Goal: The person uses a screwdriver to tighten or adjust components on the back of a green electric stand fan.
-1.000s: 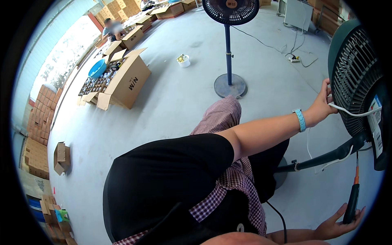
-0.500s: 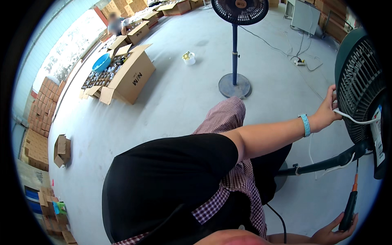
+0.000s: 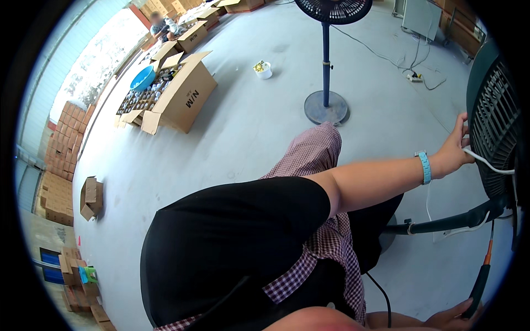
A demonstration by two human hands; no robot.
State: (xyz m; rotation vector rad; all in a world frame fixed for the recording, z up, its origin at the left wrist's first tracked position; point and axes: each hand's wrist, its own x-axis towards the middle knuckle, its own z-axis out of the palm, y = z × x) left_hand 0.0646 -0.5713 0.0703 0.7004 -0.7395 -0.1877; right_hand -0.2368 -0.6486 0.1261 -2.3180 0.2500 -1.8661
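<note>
At the right, my left hand (image 3: 454, 150), with a light-blue watch at the wrist, grips the rim of a dark-green fan head (image 3: 494, 127). A white cord (image 3: 488, 164) crosses by its fingers. The fan's tilted pole (image 3: 436, 225) runs down behind my leg, with another white cord hanging beside it. At the lower right edge, my right hand (image 3: 450, 315) is closed on a long screwdriver (image 3: 480, 284) with a black and orange handle. Its thin shaft points up to the underside of the fan head; whether the tip touches is hard to tell.
A standing fan (image 3: 326, 66) is beyond my knee, with cords and a power strip (image 3: 415, 77) to its right. Open cartons (image 3: 193, 99), a blue basin (image 3: 142, 77), a white tub (image 3: 263, 71) and a seated co-worker (image 3: 160, 27) are ahead. A small carton (image 3: 91, 198) and stacked boxes line the left.
The surroundings have shifted right and a little upward in the picture. My left hand and the fan appear farther right. My right hand with the screwdriver sits lower, partly out of view.
</note>
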